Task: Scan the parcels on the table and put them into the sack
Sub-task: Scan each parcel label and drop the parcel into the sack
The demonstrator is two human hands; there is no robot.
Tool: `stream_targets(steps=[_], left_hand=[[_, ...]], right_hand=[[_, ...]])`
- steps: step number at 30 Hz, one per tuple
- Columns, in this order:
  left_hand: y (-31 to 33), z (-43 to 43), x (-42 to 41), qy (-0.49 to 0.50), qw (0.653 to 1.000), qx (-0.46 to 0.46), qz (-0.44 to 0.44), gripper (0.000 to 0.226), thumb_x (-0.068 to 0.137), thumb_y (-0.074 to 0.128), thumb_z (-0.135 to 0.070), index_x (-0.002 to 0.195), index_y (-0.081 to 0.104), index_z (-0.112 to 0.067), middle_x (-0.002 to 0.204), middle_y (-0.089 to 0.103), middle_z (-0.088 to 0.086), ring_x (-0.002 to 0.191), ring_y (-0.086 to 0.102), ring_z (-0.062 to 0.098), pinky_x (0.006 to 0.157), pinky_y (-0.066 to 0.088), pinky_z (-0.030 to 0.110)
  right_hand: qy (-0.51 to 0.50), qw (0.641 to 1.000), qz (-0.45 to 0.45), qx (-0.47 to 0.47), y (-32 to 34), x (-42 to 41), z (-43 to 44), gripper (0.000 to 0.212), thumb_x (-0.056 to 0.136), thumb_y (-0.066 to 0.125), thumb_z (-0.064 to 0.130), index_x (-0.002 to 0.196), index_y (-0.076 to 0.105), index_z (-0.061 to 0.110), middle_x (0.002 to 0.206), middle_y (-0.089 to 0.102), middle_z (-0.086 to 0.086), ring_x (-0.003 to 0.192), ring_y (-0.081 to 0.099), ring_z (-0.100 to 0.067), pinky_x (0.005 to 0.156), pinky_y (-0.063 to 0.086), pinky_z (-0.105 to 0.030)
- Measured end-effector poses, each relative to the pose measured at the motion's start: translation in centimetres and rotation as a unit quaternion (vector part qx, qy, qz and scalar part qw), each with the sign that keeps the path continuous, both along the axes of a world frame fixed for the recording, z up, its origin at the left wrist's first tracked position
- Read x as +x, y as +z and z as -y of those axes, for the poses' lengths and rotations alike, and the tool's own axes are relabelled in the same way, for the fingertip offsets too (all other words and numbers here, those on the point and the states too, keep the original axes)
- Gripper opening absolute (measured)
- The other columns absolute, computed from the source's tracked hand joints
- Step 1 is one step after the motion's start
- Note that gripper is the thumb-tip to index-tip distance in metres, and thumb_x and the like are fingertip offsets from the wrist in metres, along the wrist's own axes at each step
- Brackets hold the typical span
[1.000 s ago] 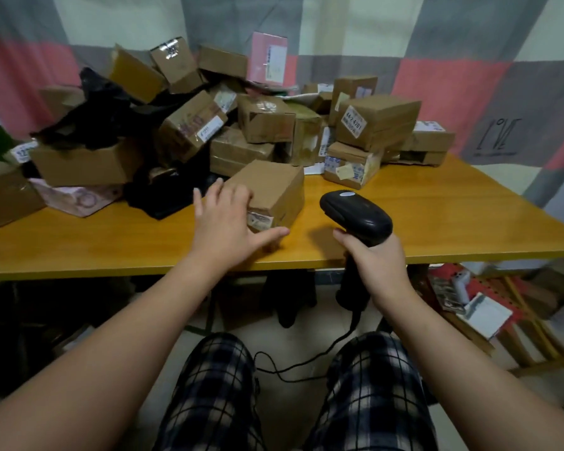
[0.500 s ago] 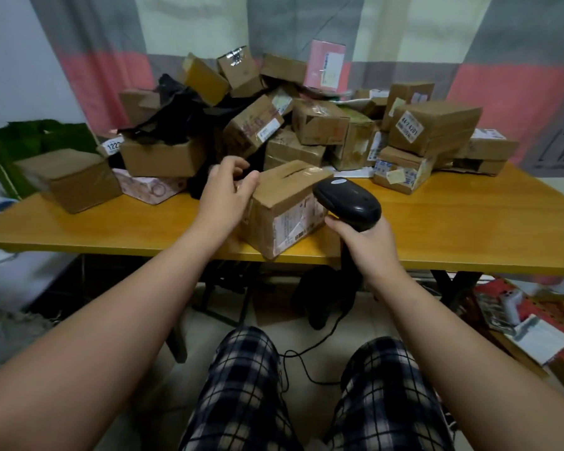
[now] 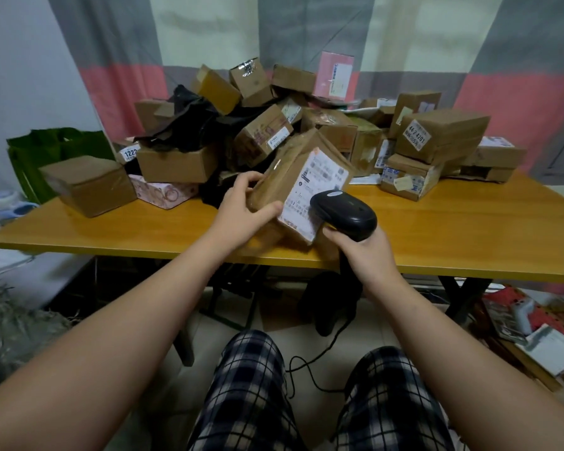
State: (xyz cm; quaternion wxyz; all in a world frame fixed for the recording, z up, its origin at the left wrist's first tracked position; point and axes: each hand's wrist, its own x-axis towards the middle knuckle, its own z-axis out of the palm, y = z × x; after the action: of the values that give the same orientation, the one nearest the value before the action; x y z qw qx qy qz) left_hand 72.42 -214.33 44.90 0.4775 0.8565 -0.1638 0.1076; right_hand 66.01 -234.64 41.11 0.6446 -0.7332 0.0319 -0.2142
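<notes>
Parcel (image 3: 285,180): brown cardboard box, tilted, held over the near edge of the table (image 3: 469,232). White label (image 3: 313,187) faces up toward the camera. Its bottom corner is blurred, so I can't tell if it touches the table.

Left hand (image 3: 241,206) grips the parcel's left end, thumb on the near face, fingers curled over the top edge.

Scanner (image 3: 345,214), black, has its head right over the label's lower right corner. Right hand (image 3: 365,255) is closed round the scanner's handle below the head. Cable (image 3: 306,362) drops from the handle to the floor between the knees.

Beyond both hands: pile of parcels (image 3: 336,131), mostly brown boxes, with black bags (image 3: 189,125) mixed in on the left and a pink parcel (image 3: 336,74) upright at the back.

Left of the left hand, apart from the pile: brown box (image 3: 88,185) on the table, green bag (image 3: 46,151) behind it.

Beyond the right hand, to its right: stack of labelled boxes (image 3: 443,138).
</notes>
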Motion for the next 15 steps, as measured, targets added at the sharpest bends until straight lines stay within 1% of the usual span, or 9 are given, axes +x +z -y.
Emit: stream_targets(steps=[2, 4, 5, 6, 8, 9, 10, 12, 15], left_hand=[[-1.3, -0.3, -0.1, -0.030, 0.999, 0.003, -0.034, 0.076, 0.082, 0.072, -0.035, 0.142, 0.026, -0.043, 0.129, 0.031, 0.001, 0.120, 0.037, 0.018, 0.103, 0.036, 0.035], [-2.5, -0.5, 0.0, -0.037, 0.998, -0.011, -0.052, 0.087, 0.079, 0.075, -0.036, 0.145, 0.019, -0.047, 0.135, 0.028, 0.000, 0.123, 0.036, 0.017, 0.106, 0.036, 0.038], [-2.9, -0.6, 0.2, -0.035, 0.998, -0.028, -0.050, 0.089, 0.077, 0.076, -0.038, 0.145, 0.019, -0.047, 0.138, 0.030, 0.000, 0.124, 0.038, 0.017, 0.106, 0.038, 0.038], [-3.3, -0.8, 0.3, -0.031, 0.997, -0.046, -0.044, 0.090, 0.077, 0.077, -0.038, 0.145, 0.020, -0.045, 0.139, 0.034, 0.000, 0.123, 0.041, 0.014, 0.103, 0.041, 0.034], [-3.7, -1.1, 0.5, -0.022, 0.997, -0.069, -0.034, 0.091, 0.076, 0.078, -0.037, 0.146, 0.021, -0.040, 0.131, 0.042, -0.005, 0.112, 0.048, 0.001, 0.086, 0.043, 0.014], [-3.8, -1.1, 0.7, -0.020, 0.996, -0.077, -0.036, 0.091, 0.076, 0.079, -0.036, 0.147, 0.021, -0.038, 0.125, 0.046, -0.008, 0.107, 0.049, -0.003, 0.079, 0.041, 0.008], [-3.9, -1.2, 0.8, -0.022, 0.995, -0.086, -0.043, 0.092, 0.076, 0.079, -0.035, 0.147, 0.021, -0.037, 0.120, 0.048, -0.010, 0.105, 0.051, -0.003, 0.075, 0.040, 0.007], [-4.3, -1.3, 1.2, -0.025, 0.992, -0.106, -0.059, 0.093, 0.075, 0.080, -0.033, 0.147, 0.020, -0.036, 0.116, 0.051, -0.009, 0.106, 0.054, 0.001, 0.077, 0.042, 0.010], [-4.5, -1.3, 1.6, -0.025, 0.990, -0.119, -0.069, 0.094, 0.075, 0.080, -0.030, 0.146, 0.019, -0.036, 0.115, 0.054, -0.005, 0.104, 0.056, 0.003, 0.077, 0.044, 0.014]], right_hand=[[0.014, 1.000, 0.004, -0.015, 0.4, 0.1, -0.2, 0.055, 0.075, 0.079, 0.015, 0.126, 0.058, 0.017, 0.114, 0.065, 0.008, 0.098, 0.055, 0.009, 0.076, 0.043, -0.005], [0.013, 0.999, 0.018, -0.033, 0.9, 0.1, -0.6, 0.056, 0.074, 0.080, 0.015, 0.126, 0.058, 0.015, 0.115, 0.065, 0.007, 0.097, 0.056, 0.010, 0.078, 0.044, -0.004], [0.006, 0.999, 0.026, -0.035, 1.0, 0.1, -0.7, 0.056, 0.074, 0.080, 0.016, 0.125, 0.058, 0.016, 0.114, 0.065, 0.006, 0.097, 0.057, 0.008, 0.081, 0.046, -0.008], [-0.002, 0.999, 0.031, -0.034, 1.2, 0.0, -0.9, 0.054, 0.073, 0.081, 0.017, 0.123, 0.059, 0.016, 0.114, 0.066, 0.004, 0.099, 0.060, 0.001, 0.085, 0.050, -0.017], [-0.014, 0.999, 0.027, -0.038, 1.5, -0.4, -1.1, 0.047, 0.073, 0.081, 0.020, 0.116, 0.064, 0.014, 0.104, 0.070, -0.003, 0.097, 0.065, -0.017, 0.084, 0.054, -0.037], [-0.017, 0.999, 0.024, -0.042, 1.6, -0.5, -1.1, 0.040, 0.073, 0.081, 0.021, 0.110, 0.067, 0.014, 0.094, 0.071, -0.003, 0.091, 0.066, -0.021, 0.080, 0.055, -0.040], [-0.017, 0.999, 0.024, -0.044, 1.8, -0.7, -1.2, 0.033, 0.073, 0.081, 0.023, 0.103, 0.070, 0.014, 0.084, 0.070, -0.002, 0.083, 0.066, -0.022, 0.077, 0.055, -0.042], [-0.018, 0.998, 0.024, -0.048, 2.2, -0.9, -1.3, 0.026, 0.072, 0.081, 0.026, 0.094, 0.071, 0.015, 0.073, 0.068, 0.000, 0.074, 0.065, -0.022, 0.074, 0.057, -0.046], [-0.023, 0.998, 0.023, -0.053, 3.0, -1.2, -1.6, 0.026, 0.073, 0.080, 0.028, 0.094, 0.071, 0.017, 0.077, 0.069, -0.003, 0.079, 0.068, -0.026, 0.076, 0.057, -0.051]])
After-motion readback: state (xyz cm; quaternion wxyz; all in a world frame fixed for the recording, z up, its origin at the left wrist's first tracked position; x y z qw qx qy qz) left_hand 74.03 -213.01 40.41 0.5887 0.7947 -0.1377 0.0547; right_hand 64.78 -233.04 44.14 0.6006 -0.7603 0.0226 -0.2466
